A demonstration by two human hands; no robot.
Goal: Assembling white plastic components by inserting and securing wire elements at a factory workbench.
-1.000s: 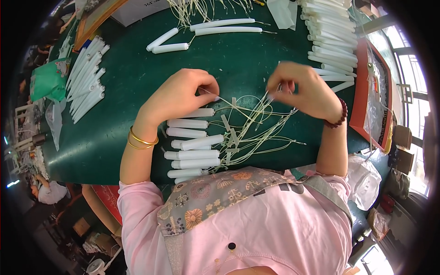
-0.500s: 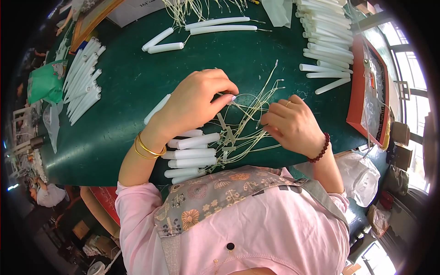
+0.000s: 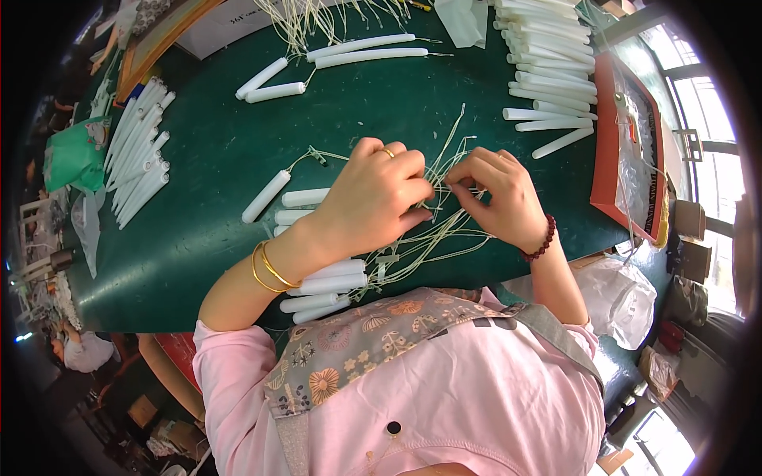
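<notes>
My left hand (image 3: 377,194) is closed, fingers curled over a tangle of thin pale wires (image 3: 440,258). Close to its right, thumb and forefinger of my right hand (image 3: 502,192) pinch together on wires from the same bunch; the exact pieces are partly hidden by the fingers. These wires run from several white tubes (image 3: 329,282) lying side by side below my left forearm, which covers some of them. A single white tube (image 3: 266,197) lies farther left, its wire leading toward my left hand.
White tubes are piled at left (image 3: 139,159) and stacked at far right (image 3: 548,63). Toward the back lie wired tubes (image 3: 365,55) beside a bundle of loose wires (image 3: 298,20). A red box (image 3: 607,143) stands at the right edge of the green table (image 3: 214,151).
My left hand has shifted right and nearer to me; my right hand has moved slightly away from me. The hands are closer together, and the single tube's wire now shows.
</notes>
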